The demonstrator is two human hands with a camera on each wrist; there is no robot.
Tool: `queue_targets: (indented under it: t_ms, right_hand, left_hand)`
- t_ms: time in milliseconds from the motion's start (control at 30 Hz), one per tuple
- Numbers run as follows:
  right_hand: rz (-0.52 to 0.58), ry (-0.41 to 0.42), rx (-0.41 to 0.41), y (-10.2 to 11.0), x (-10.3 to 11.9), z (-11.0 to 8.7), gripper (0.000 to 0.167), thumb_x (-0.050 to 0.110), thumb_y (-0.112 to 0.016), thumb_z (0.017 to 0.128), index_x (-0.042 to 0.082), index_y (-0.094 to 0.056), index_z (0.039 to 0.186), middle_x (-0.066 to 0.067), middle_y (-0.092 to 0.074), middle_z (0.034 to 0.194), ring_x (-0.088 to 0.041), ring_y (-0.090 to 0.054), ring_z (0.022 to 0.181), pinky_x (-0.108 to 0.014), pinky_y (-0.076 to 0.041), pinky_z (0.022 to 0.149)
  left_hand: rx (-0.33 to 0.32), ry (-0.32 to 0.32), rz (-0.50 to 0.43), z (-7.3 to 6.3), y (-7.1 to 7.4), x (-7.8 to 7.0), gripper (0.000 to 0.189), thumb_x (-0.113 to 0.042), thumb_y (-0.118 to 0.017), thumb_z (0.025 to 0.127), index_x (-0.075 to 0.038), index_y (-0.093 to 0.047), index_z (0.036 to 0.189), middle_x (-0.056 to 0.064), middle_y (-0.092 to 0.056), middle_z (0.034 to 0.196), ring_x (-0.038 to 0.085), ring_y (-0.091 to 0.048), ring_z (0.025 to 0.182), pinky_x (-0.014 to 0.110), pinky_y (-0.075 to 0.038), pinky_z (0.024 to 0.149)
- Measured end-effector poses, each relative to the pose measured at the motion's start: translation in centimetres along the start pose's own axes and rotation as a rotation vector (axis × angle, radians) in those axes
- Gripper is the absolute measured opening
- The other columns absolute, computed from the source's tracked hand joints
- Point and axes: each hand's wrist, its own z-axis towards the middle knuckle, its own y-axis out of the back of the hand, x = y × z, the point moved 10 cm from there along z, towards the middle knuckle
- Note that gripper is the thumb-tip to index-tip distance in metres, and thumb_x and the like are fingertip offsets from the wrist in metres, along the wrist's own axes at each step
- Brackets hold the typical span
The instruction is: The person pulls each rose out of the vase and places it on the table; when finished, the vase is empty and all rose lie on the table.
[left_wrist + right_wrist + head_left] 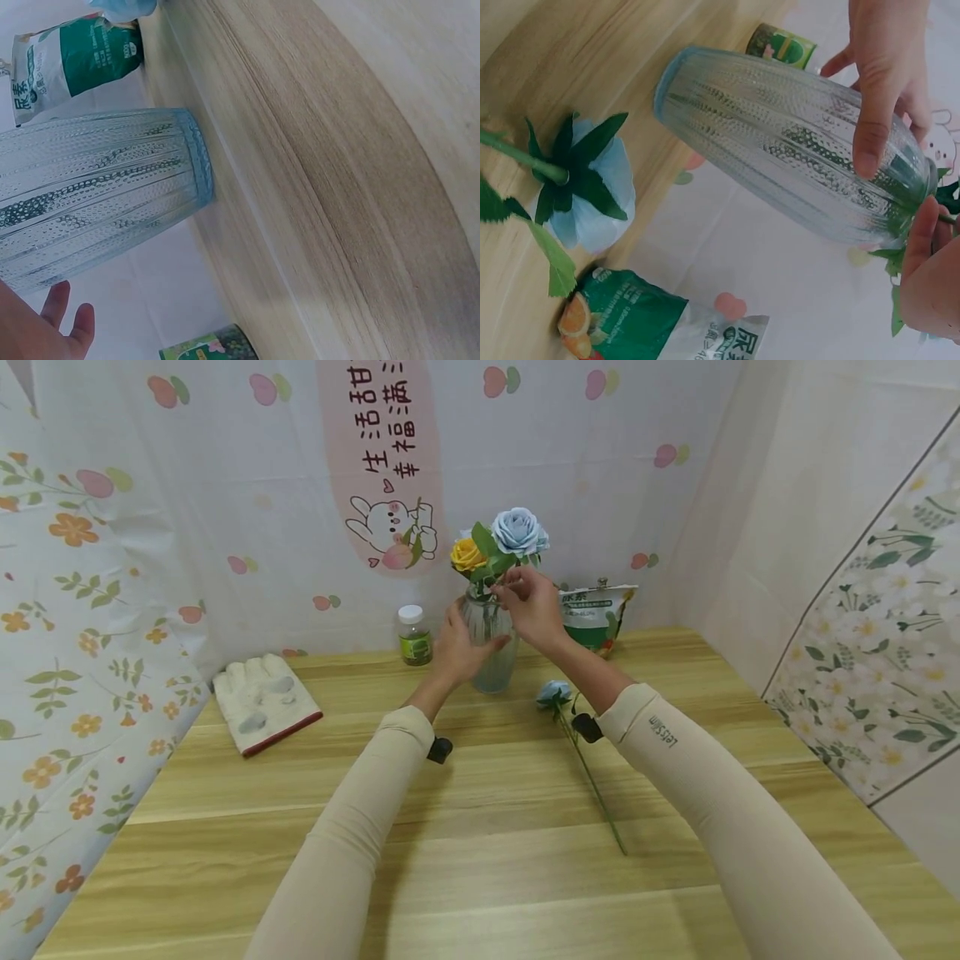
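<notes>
A ribbed clear glass vase (493, 670) stands at the back of the table. My left hand (459, 647) grips its upper side, thumb across the front in the right wrist view. A yellow rose (468, 555) and blue roses (517, 531) with green leaves rise over its mouth. Right at the rim, my right hand (534, 608) pinches a green flower stem (946, 219); which bloom it belongs to I cannot tell. One more blue rose (554, 692) lies on the table under my right forearm, its long stem pointing toward me.
A small jar with a white lid (414, 637) stands left of the vase. Behind my right wrist is a green and white pouch (596, 618). A white work glove (262, 703) lies at the left on the wooden table (480, 860). Printed cloth hangs behind.
</notes>
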Motion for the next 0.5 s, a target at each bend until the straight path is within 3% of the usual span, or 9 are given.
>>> queue_targets:
  t_ms: [100, 233, 433, 500]
  right_hand:
    - [-0.025, 0.034, -0.014, 0.21, 0.26, 0.1, 0.015, 0.007, -0.066, 0.095, -0.003, -0.064, 0.106, -0.018, -0.073, 0.101, -0.027, -0.069, 0.091, -0.033, -0.053, 0.08]
    - [-0.037, 0.01, -0.011, 0.25, -0.1, 0.26, 0.015, 0.005, -0.068, 0.093, -0.005, -0.069, 0.105, -0.017, -0.073, 0.104, -0.027, -0.069, 0.098, -0.034, -0.054, 0.087]
    - [-0.017, -0.021, 0.007, 0.18, -0.39, 0.09, 0.012, 0.007, -0.063, 0.097, -0.003, -0.066, 0.104, -0.017, -0.072, 0.106, -0.027, -0.069, 0.1, -0.035, -0.053, 0.087]
    - [-0.042, -0.016, 0.015, 0.08, -0.38, -0.02, 0.013, 0.01, -0.061, 0.099, -0.002, -0.062, 0.104, -0.016, -0.072, 0.108, -0.028, -0.07, 0.098, -0.034, -0.055, 0.079]
  left_hand:
    - [-0.003, -0.013, 0.0, 0.13, 0.06, -0.17, 0.109, -0.065, -0.071, 0.08, -0.01, -0.013, 0.154, 0.02, -0.033, 0.154, 0.038, -0.039, 0.137, 0.056, -0.033, 0.108]
    - [-0.01, -0.017, 0.0, 0.18, 0.12, -0.19, 0.108, -0.063, -0.072, 0.08, -0.01, -0.014, 0.154, 0.02, -0.033, 0.154, 0.038, -0.039, 0.137, 0.056, -0.033, 0.108]
    - [-0.005, -0.007, -0.01, -0.07, -0.03, 0.03, 0.107, -0.062, -0.073, 0.08, -0.011, -0.014, 0.154, 0.019, -0.033, 0.154, 0.038, -0.039, 0.137, 0.056, -0.033, 0.108]
    - [-0.001, -0.003, -0.015, -0.15, 0.01, 0.07, 0.107, -0.062, -0.072, 0.08, -0.012, -0.014, 0.154, 0.02, -0.033, 0.154, 0.039, -0.038, 0.137, 0.056, -0.033, 0.108]
